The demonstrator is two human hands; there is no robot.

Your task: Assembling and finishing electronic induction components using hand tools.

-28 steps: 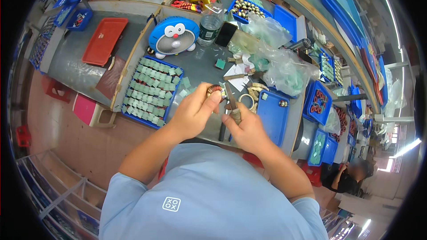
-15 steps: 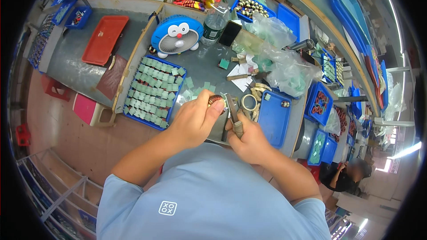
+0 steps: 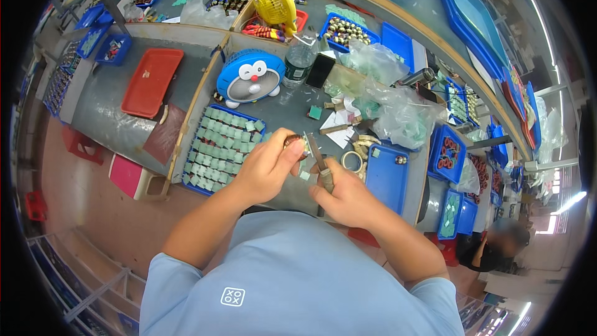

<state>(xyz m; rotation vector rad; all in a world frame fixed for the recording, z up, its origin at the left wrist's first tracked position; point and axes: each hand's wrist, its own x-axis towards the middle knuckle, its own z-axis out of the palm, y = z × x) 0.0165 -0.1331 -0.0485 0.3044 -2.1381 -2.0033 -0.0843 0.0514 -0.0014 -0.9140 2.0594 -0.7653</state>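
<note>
a small wound coil is pinched between the thumb and fingers of the left hand, on the near side of the blue fan and to its right. a blade is grasped by its handle in the right hand, farther right of the fan; whether coil and blade are touching cannot be told. a tray filled with green pieces is set on the fan's near side, and a bottle is stood just right of the fan.
</note>
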